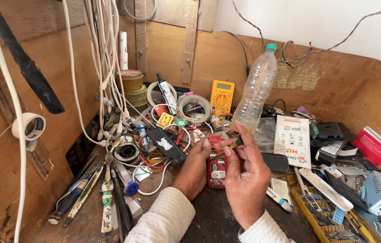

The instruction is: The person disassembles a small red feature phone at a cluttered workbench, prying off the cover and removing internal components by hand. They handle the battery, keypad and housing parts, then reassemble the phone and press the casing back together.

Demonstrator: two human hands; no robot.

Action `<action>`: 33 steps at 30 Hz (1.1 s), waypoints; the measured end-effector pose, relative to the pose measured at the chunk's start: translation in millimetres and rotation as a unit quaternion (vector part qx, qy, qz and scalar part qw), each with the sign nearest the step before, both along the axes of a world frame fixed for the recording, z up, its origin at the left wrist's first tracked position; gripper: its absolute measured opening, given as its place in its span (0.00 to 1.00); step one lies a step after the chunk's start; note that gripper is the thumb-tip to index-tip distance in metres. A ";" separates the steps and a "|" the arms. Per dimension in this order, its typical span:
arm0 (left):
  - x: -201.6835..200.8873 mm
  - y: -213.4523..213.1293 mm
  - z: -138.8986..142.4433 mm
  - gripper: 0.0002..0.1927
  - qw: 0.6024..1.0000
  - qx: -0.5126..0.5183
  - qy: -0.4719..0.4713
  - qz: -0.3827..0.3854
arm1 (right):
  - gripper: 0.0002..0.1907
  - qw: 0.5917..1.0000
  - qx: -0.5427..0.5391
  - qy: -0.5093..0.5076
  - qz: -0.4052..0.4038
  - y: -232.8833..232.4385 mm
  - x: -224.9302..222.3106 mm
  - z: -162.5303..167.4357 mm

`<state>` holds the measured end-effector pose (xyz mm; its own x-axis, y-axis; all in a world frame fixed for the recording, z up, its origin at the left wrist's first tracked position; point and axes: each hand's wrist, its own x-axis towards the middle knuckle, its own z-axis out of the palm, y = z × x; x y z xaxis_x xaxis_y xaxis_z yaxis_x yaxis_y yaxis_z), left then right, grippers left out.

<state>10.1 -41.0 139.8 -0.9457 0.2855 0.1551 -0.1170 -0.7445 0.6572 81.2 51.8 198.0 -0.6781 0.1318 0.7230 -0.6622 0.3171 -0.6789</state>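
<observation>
While both hands meet at the centre of the frame, the left hand [198,164] rests on a red phone [217,168] lying open on the dark bench [213,220], fingers curled loosely over its upper edge. The right hand [245,175] pinches a thin tool [226,149] between thumb and fingertips, its tip touching the phone's top. Just behind stands a tilted clear bottle [257,90]. A yellow multimeter [222,96] sits at upper centre, tape rolls [193,108] beside it.
</observation>
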 end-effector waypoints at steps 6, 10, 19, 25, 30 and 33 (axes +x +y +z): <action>-2.4 1.1 -2.2 0.21 1.000 -0.017 0.003 0.019 | 0.25 0.996 0.061 0.047 -0.054 2.5 -0.8 1.8; -5.1 1.2 1.3 0.21 1.000 0.007 -0.011 -0.003 | 0.17 0.998 -0.004 0.067 0.008 2.6 -6.8 4.2; -7.1 -4.0 5.7 0.23 0.999 -0.018 -0.042 -0.020 | 0.23 0.997 -0.024 0.007 -0.079 32.0 5.5 10.7; -3.9 -8.8 9.8 0.24 0.997 0.021 -0.055 -0.048 | 0.23 0.989 -0.013 -0.039 -0.139 66.6 -2.4 8.2; -4.5 -10.7 10.1 0.24 0.994 0.044 -0.086 -0.053 | 0.22 0.986 -0.025 -0.060 -0.151 84.6 -7.9 0.2; -8.4 -8.9 9.2 0.23 0.995 0.028 -0.087 -0.042 | 0.22 0.976 -0.010 -0.119 -0.182 92.8 -9.5 2.4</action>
